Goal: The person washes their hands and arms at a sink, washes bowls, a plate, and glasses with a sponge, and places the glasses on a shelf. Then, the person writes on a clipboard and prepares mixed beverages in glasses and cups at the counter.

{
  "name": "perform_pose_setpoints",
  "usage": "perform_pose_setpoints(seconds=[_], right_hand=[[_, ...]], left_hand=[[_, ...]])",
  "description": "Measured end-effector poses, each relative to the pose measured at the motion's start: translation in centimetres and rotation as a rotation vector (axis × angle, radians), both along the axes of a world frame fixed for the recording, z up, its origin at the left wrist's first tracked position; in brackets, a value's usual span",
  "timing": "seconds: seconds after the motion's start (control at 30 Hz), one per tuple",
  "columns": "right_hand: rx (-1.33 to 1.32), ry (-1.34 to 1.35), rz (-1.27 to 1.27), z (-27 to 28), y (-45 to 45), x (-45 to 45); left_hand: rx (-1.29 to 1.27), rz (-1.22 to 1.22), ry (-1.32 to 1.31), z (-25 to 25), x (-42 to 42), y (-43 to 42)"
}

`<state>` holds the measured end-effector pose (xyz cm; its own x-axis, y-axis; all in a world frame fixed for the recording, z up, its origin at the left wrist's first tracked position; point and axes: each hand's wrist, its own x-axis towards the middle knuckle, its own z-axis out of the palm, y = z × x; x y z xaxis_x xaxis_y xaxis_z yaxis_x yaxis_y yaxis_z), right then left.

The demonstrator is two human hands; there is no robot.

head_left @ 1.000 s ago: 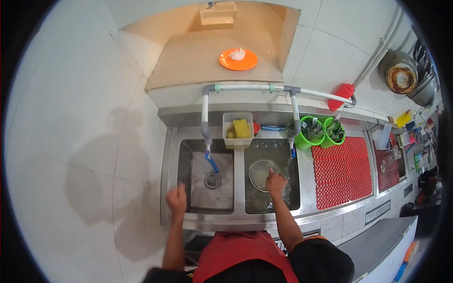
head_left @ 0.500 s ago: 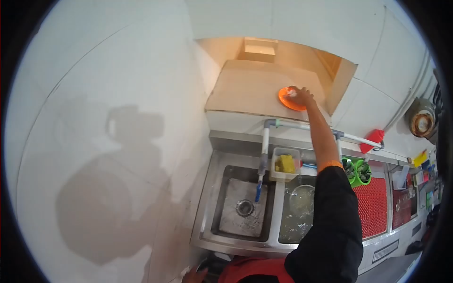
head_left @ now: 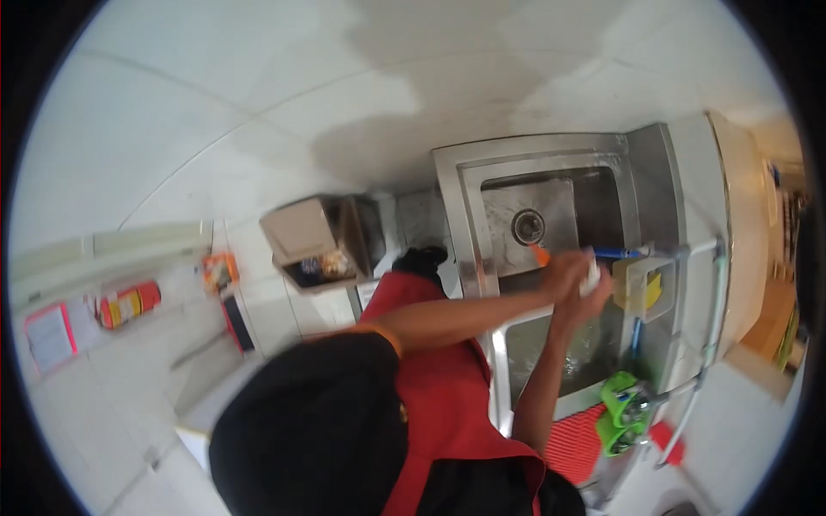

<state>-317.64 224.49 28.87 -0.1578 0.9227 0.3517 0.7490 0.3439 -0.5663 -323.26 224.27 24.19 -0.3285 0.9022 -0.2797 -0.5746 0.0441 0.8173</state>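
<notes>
Over the sinks my two hands meet. My left hand (head_left: 562,277) has its fingers closed, and a small part of an orange item (head_left: 540,255), which looks like the plate's edge, shows beside it; the rest is hidden. My right hand (head_left: 595,297) is closed around the crumpled white item (head_left: 590,277), against my left hand. Behind them lies the left basin (head_left: 551,206) with its round drain (head_left: 527,226). Below is the basin with water (head_left: 572,344). A clear tub with yellow sponges (head_left: 651,291) stands just right of my hands.
A blue hose end (head_left: 617,253) hangs by the tub. Green cutlery cups (head_left: 621,413) and a red mat (head_left: 572,443) are lower right. An open beige bin (head_left: 301,230) with waste stands on the left. Farther left is a red extinguisher (head_left: 129,304).
The view has turned left, bringing the bin into sight. My right hand has come back from the ledge with the white item and is now at my left hand, over the sinks.
</notes>
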Motion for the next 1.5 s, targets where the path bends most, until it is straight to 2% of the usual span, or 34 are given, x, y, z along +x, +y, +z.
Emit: perform_pose_setpoints(seconds=[0.03,0.07,0.1,0.13,0.17,0.2,0.27,0.3,0.37,0.43,0.47,0.5,0.53,0.6,0.63,0.67,0.73,0.77,0.8,0.83,0.87,0.9,0.93,1.0,1.07,1.13,1.2,1.23,1.27,1.3,1.33,1.4,1.43,1.5], right_hand=[[0.079,0.189,0.045,-6.0,2.1,-1.0],[0.112,0.157,0.12,-10.2,4.8,-0.4],[0.083,0.174,0.189,-11.7,6.7,-0.7],[0.277,-0.071,0.314,-13.7,8.3,0.7],[0.242,-0.112,0.266,-14.0,7.1,1.9],[-0.021,0.157,0.211,-11.7,4.5,2.2],[-0.308,0.425,0.135,-10.8,1.2,3.7],[-0.416,0.375,0.028,-9.7,-1.7,5.9],[-0.547,0.338,-0.047,-9.0,-4.4,10.6],[-0.917,0.756,-0.025,-10.7,-5.5,12.2],[-1.069,0.883,-0.019,-10.9,-6.8,11.3],[-0.892,0.597,0.308,-10.0,-8.2,7.9],[-0.989,0.573,0.487,-9.4,-11.4,4.2],[-1.117,0.31,0.77,-6.5,-17.5,-4.1],[-0.982,0.369,0.857,-11.5,-21.7,-7.7],[-1.012,0.189,0.967,-12.8,-24.5,-12.2],[-0.916,-0.047,1.064,-18.2,-30.1,-20.4],[-0.831,-0.259,1.11,-19.6,-31.3,-21.9],[-0.843,-0.263,1.113,-21.2,-32.3,-21.9],[-0.89,-0.164,1.112,-22.2,-33.2,-22.3],[-0.924,-0.062,1.103,-22.5,-33.4,-22.8],[-0.711,-0.047,1.116,-19.9,-31.5,-20.4],[-0.49,-0.042,1.099,-17.4,-29.4,-18.0],[-1.279,-0.112,1.016,-11.6,-21.7,-11.3],[-1.669,-0.078,0.97,-6.5,-12.8,-3.3],[-1.557,-0.011,0.78,-1.5,-3.9,6.4],[-0.996,-0.087,0.423,2.1,2.6,14.6],[-0.721,-0.407,0.09,4.0,4.7,16.6],[-0.659,-0.322,-0.004,4.7,6.6,17.7],[-0.596,-0.24,-0.099,4.9,8.9,18.8],[-0.474,-0.275,-0.104,2.4,12.0,19.5],[-0.376,-0.384,-0.131,0.3,16.4,19.2],[-0.398,-0.455,-0.151,0.9,17.7,17.4],[-0.474,-0.575,-0.311,-0.1,20.0,15.9]], left_hand=[[-0.088,0.218,0.29,-3.6,-0.9,2.0],[0.109,0.48,0.425,-7.1,-1.4,5.0],[0.037,0.153,0.581,-5.7,-4.3,3.9],[-0.168,-0.1,0.867,-10.7,-5.3,5.7],[-0.177,-0.132,0.682,-16.4,-5.5,5.4],[-0.297,-0.251,0.888,-15.4,-6.6,3.1],[-0.176,-0.127,1.237,-12.5,-7.9,-0.2],[-0.195,-0.126,1.247,-9.9,-8.8,-2.7],[-0.061,-0.073,1.116,-4.2,-9.1,-10.1],[-0.135,0.004,1.072,-4.1,-10.5,-18.9],[-0.348,-0.028,0.924,-4.8,-11.3,-24.0],[-0.545,-0.037,0.762,-6.5,-12.1,-29.6],[-0.584,-0.08,1.066,-12.1,-13.4,-38.4],[-1.217,-0.345,1.1,-12.5,-13.1,-53.8],[-1.479,-0.455,1.093,-13.1,-12.4,-61.5],[-1.429,-0.348,1.156,-12.9,-10.8,-69.4],[-1.495,0.39,0.952,-14.1,-4.3,-83.1],[-1.302,1.02,0.301,-9.8,-0.1,-82.0],[-1.456,1.09,0.032,-9.2,3.3,-85.6],[-1.465,0.547,0.208,-11.6,9.2,-93.7],[-1.53,1.153,-0.113,-8.7,12.3,-88.4],[-1.442,1.216,-0.268,-12.4,17.6,-92.2],[-1.529,1.123,-0.408,-11.3,20.8,-90.1],[-1.55,0.801,-0.426,-13.0,21.3,-84.9],[-1.525,0.434,-0.187,-15.5,17.3,-79.8],[-1.512,0.004,0.502,-18.2,9.3,-74.1],[-1.4,-0.014,1.136,-17.7,-1.6,-64.9],[-1.209,0.154,1.183,-16.3,-7.1,-58.7],[-0.787,0.362,0.633,-11.9,-12.4,-51.1],[-0.409,0.35,0.298,-9.1,-16.5,-42.7],[-0.527,0.094,0.241,-0.2,-17.3,-33.0],[-0.366,-0.539,0.428,3.1,-20.2,-19.8],[-0.399,-0.631,0.412,3.2,-17.6,-13.3],[-0.529,-0.949,0.718,-5.1,-13.8,-2.1]])
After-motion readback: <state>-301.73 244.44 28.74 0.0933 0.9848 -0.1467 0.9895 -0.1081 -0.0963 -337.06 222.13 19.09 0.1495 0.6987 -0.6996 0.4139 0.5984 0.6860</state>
